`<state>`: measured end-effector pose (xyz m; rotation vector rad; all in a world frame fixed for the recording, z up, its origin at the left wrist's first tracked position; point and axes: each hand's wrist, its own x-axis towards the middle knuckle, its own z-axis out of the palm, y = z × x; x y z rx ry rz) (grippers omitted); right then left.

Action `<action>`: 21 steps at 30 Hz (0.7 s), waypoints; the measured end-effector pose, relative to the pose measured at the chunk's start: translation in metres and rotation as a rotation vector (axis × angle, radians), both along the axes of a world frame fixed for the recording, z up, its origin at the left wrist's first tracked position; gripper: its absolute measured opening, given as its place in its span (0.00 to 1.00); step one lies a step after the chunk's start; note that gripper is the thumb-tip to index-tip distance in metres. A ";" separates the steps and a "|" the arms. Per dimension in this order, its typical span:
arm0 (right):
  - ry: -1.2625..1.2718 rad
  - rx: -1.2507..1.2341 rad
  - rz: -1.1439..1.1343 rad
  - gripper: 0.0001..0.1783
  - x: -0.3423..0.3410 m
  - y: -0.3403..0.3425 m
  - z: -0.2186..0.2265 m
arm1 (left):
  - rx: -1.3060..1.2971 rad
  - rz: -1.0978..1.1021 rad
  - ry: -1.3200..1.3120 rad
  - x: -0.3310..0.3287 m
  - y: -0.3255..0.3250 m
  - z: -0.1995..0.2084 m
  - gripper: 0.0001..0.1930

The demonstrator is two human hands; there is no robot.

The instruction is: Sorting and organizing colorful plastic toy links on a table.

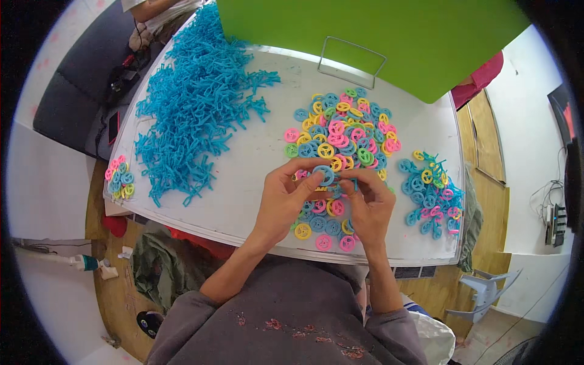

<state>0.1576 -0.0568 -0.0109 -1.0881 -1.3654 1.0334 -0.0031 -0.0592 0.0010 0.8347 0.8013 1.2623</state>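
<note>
My left hand (281,196) is closed, pinching a small blue plastic wheel (326,176) between thumb and fingers over the middle of the table. Just to its right, my right hand (371,205) is closed too, with a thin blue plastic piece (355,182) at its fingertips; most of that piece is hidden. Both hands are close together, fingertips nearly meeting. Beneath and beyond them lies a heap of spoked wheels (338,131) in blue, pink, yellow and green.
A large pile of blue branched plastic pieces (188,97) covers the table's left. Wheels joined to blue pieces (429,194) lie at the right edge. A few wheels (120,177) sit at the left corner. A green panel (377,42) stands behind; another person's arm (149,9) shows far left.
</note>
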 end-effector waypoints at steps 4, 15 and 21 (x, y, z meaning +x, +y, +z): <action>-0.217 0.101 -0.008 0.07 0.002 -0.001 0.008 | 0.000 -0.041 0.017 -0.003 0.003 0.004 0.14; -0.195 -0.029 0.028 0.08 -0.002 -0.003 0.014 | -0.047 0.010 0.135 -0.002 0.001 -0.001 0.10; -0.136 -0.117 0.042 0.07 -0.003 -0.001 0.006 | 0.216 0.208 0.479 0.008 0.001 -0.016 0.11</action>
